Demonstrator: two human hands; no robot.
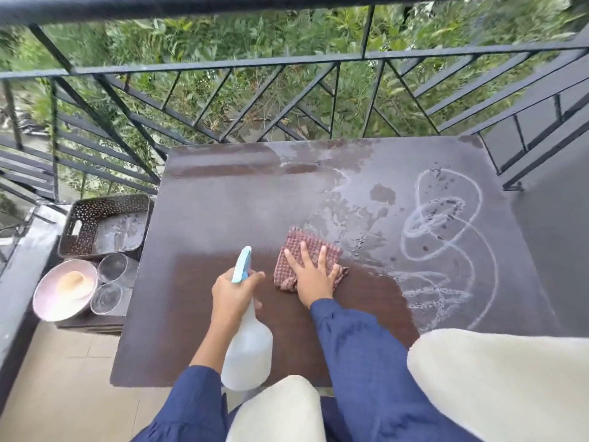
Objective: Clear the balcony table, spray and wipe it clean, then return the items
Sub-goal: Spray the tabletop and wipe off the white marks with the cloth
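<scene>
Both hands are over the near half of the dark counter (204, 218). Left hand (231, 293) is wrapped around the neck of a white spray bottle (247, 352) with a pale blue trigger head, holding it tilted just above the counter. Right hand (310, 275) lies flat with fingers spread, pressing on a folded red checked cloth (301, 247) near the counter's middle. Wet patches cover the far part of the counter, and white looping smears (446, 237) mark its right side. Off the counter, on a lower surface to the left, sit a perforated dark basket (105, 224), a pink bowl (65, 290) and two clear glasses (112, 267). A black railing (223, 68) runs behind, with green foliage beyond it.
</scene>
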